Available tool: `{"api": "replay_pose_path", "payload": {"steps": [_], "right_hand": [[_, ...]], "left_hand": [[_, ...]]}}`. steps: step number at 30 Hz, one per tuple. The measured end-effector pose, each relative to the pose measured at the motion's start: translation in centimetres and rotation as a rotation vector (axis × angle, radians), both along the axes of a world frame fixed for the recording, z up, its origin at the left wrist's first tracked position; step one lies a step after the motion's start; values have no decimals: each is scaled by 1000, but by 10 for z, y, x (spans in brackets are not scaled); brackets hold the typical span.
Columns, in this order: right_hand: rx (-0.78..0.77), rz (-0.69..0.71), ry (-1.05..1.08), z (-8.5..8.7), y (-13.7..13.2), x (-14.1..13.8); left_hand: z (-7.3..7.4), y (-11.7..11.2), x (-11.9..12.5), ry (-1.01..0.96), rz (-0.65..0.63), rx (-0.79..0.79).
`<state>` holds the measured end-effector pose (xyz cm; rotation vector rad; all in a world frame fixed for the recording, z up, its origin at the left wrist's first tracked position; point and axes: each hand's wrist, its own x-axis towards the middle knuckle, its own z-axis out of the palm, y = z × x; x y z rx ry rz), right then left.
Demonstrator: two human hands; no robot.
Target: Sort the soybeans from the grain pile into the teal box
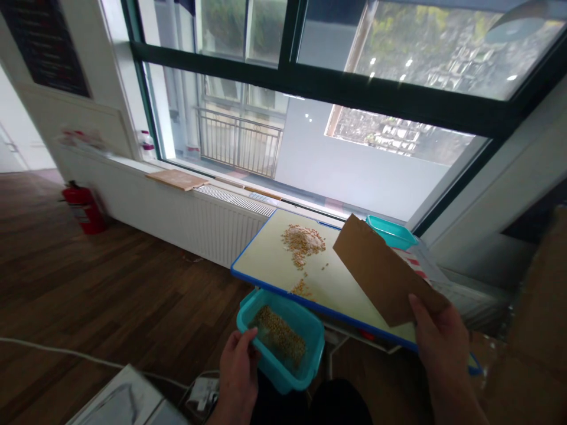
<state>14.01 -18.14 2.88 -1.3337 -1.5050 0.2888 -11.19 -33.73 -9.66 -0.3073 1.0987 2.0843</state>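
Locate the grain pile [303, 241] toward the far left of the table [334, 286]; note loose grains [303, 289] farther down, at the near edge, just above the teal basin [313, 330] in this view. Place the cardboard sheet [381, 271] to the right of the pile, apart from it; trace its long axis from the free end near the pile, down and rightward to the right hand [443, 339]; judge the line from free end to pile as the governing relation. Read the right hand as pinching the sheet's near end, thumb on top; read the left hand [239, 360] as pinching the basin's near-left rim; rate the left hand as slightly nearer to the pile, without certainty. Observe more grains [280, 333] inside the basin, below the table's near edge. Treat as hidden: the right fingers under the sheet, most left fingers behind the rim, the basin's support; cannot tell from this angle about contact between sheet and table; note also a second basin [392, 233] partly covered by the sheet, and a brown box [527, 330] at right, blurred and cut off.
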Motion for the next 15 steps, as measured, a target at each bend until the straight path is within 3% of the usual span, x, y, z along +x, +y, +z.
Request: {"api": "replay_pose_path", "payload": {"steps": [5,11,15], "right_hand": [[-63,-121,-152,-12,10,-11],[-198,-82,-175,-39,28,-24],[-274,-60,-271,-43,25,-31]], "left_hand": [[-4,3,-3,-23,33,-27],[-9,4,-10,-38,78,-25],[-10,7,-14,-34,87,-34]]}}
